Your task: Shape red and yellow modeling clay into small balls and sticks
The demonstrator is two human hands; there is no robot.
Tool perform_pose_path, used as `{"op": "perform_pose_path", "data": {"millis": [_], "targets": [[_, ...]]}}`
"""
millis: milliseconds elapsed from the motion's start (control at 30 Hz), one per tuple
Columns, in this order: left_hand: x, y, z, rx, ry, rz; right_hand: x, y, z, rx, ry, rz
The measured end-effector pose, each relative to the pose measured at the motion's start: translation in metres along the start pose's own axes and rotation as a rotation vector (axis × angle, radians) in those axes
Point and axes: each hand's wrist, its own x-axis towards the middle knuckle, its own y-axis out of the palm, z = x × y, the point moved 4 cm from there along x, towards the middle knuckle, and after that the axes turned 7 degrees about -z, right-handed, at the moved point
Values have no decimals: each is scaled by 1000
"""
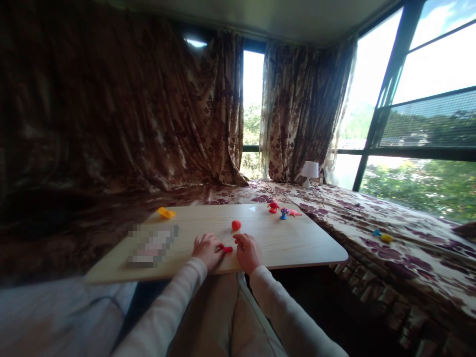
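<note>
My left hand rests low over the near part of the table, its thumb and fingertips closed on a small red strip that looks like modelling clay. Just right of the strip is my right hand, with its fingers curled in; whatever they hold, if anything, is hidden. An orange-red ball, also clay-like, lies on the table a little beyond both hands, touching neither.
The pale wooden table carries a yellow piece at far left. A red figure, a blue figure and a pinkish-red piece are at far right. Beyond stands a white lamp. A blurred rectangle lies left.
</note>
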Motion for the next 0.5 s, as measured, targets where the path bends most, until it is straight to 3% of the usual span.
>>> {"op": "perform_pose_path", "data": {"millis": [100, 200, 367, 500], "targets": [[5, 6, 7, -319, -182, 10, 2, -3, 4, 153, -13, -11], [3, 10, 5, -549, -197, 34, 4, -4, 7, 259, 34, 39], [-2, 12, -1, -598, -161, 10, 6, -1, 1, 352, 176, 53], [-2, 16, -1, -528, -161, -44, 7, 2, -4, 419, 206, 47]]}}
